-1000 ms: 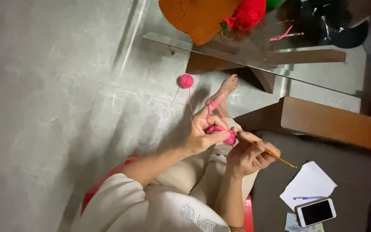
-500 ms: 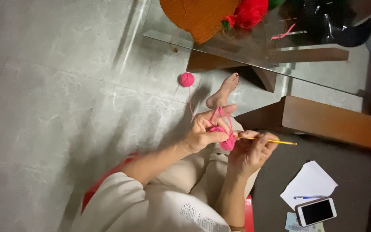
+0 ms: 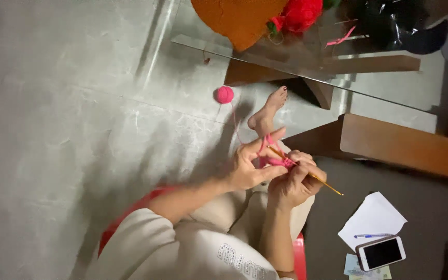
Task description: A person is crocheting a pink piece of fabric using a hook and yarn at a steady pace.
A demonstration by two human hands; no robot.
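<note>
Fingers [image 3: 265,173] of our left hand [image 3: 247,168] pinched on small pink crochet piece [image 3: 281,162], right hand [image 3: 292,181] clamped around slim yellow crochet hook [image 3: 317,180], pink yarn ball [image 3: 224,95] on grey floor [image 3: 79,103]

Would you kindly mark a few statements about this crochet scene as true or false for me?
1. The right hand holds a slim yellow crochet hook. True.
2. The ball of pink yarn sits on the person's lap. False: it lies on the grey floor, beyond the bare foot.
3. The left hand pinches the small pink crochet piece. True.
4. The phone lies on the glass table. False: it lies low at the right, beside a white sheet of paper.
5. A blue pen rests on the paper. True.
</note>
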